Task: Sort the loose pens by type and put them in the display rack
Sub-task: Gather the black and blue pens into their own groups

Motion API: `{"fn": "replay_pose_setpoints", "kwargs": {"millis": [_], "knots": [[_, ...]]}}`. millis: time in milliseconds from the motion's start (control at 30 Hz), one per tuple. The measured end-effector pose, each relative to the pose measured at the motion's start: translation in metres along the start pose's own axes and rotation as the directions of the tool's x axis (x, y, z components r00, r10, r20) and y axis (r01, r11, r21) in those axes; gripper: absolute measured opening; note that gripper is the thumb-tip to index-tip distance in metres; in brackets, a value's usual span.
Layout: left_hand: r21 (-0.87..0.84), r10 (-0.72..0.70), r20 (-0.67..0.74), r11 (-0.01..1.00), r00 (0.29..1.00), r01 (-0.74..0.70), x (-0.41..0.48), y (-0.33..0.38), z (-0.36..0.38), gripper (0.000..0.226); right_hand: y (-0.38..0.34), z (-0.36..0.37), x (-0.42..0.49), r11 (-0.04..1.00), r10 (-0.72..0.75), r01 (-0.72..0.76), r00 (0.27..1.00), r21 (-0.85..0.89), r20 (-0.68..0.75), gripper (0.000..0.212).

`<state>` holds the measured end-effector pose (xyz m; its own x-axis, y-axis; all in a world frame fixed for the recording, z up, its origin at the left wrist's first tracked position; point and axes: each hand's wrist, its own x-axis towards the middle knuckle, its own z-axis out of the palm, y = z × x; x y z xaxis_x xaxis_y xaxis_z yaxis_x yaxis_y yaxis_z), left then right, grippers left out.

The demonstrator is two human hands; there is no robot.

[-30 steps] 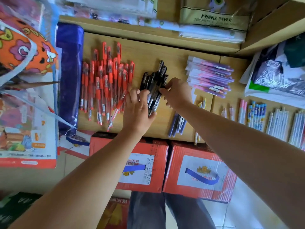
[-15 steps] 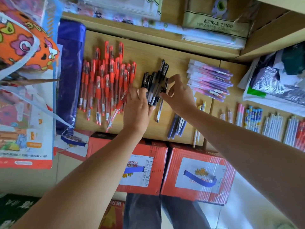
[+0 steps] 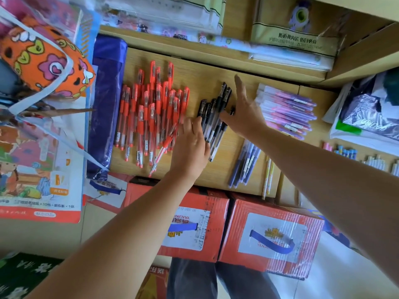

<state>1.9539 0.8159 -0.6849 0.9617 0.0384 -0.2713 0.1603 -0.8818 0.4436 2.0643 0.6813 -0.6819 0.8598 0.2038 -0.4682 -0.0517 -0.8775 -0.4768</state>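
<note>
I log a stationery shop: light wooden shelf (image 3: 205, 83), sorted red-capped plastic pens (image 3: 151, 117), wrapped purple pen packs (image 3: 287, 108), red cardboard cartons (image 3: 228, 229).

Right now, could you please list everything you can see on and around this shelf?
red pens: over twenty, red, shelf left
black pens: about ten, black, shelf centre
wrapped pens: one stack, purple-pink, shelf right
blue pens: several, dark blue, shelf front, right of centre
plastic sleeve: one, dark blue, shelf's left end
boxes: two, red, below the shelf
left hand: open, against the black pens' left side
right hand: open, at their right side
</note>
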Motion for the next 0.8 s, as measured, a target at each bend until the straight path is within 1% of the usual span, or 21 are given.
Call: {"fn": "replay_pose_setpoints", "kwargs": {"millis": [33,100,133,200,300,367,400,467,567,633,733,800], "knots": [[0.01,0.024,-0.027,1.0,0.999,-0.024,-0.001,0.0,-0.002,0.055,-0.001,-0.001,0.002,1.0,0.002,-0.002,1.0,-0.03,0.018,0.088],[0.037,0.057,-0.124,0.998,0.991,-0.053,-0.003,-0.005,-0.007,0.045,-0.002,0.0,0.004,0.996,0.002,0.001,0.999,-0.085,0.034,0.088],[0.045,0.054,-0.168,0.998,0.984,-0.047,-0.005,-0.008,-0.011,0.04,-0.002,0.002,0.002,0.995,0.007,-0.003,0.999,-0.095,0.043,0.089],[0.047,-0.003,-0.205,0.999,0.979,0.013,-0.012,-0.017,-0.022,0.037,-0.002,0.005,-0.005,0.997,0.009,-0.005,0.999,-0.078,0.054,0.087],[0.065,-0.151,-0.172,0.984,0.974,0.164,-0.02,-0.03,-0.034,0.039,-0.005,0.007,-0.014,0.999,0.0,0.002,0.999,-0.044,0.051,0.082],[0.069,-0.242,-0.121,0.965,0.963,0.252,-0.022,-0.036,-0.038,0.037,-0.008,0.007,-0.016,0.999,-0.007,0.008,0.999,-0.034,0.046,0.086],[0.079,-0.261,-0.096,0.96,0.961,0.269,-0.022,-0.038,-0.038,0.034,-0.01,0.008,-0.016,0.999,-0.007,0.009,0.999,-0.04,0.048,0.089],[0.089,-0.251,-0.069,0.962,0.965,0.257,-0.019,-0.041,-0.038,0.023,-0.012,0.008,-0.016,0.999,-0.005,0.007,0.998,-0.051,0.057,0.091],[0.035,-0.217,-0.088,0.975,0.972,0.221,-0.012,-0.044,-0.039,0.014,-0.012,0.01,-0.015,1.0,0.02,-0.02,0.999,-0.015,0.033,0.086],[-0.007,-0.211,-0.128,0.977,0.969,0.211,-0.006,-0.046,-0.043,0.015,-0.012,0.013,-0.015,0.999,0.04,-0.04,0.999,0.03,0.006,0.082],[-0.107,-0.267,-0.181,0.962,0.946,0.251,0.006,-0.045,-0.05,0.024,-0.01,0.016,-0.015,0.995,0.073,-0.071,0.997,0.075,-0.021,0.077],[-0.078,-0.254,-0.213,0.967,0.944,0.242,0.01,-0.04,-0.051,0.027,-0.006,0.015,-0.02,0.995,0.069,-0.066,0.997,0.073,-0.04,0.072]]}}
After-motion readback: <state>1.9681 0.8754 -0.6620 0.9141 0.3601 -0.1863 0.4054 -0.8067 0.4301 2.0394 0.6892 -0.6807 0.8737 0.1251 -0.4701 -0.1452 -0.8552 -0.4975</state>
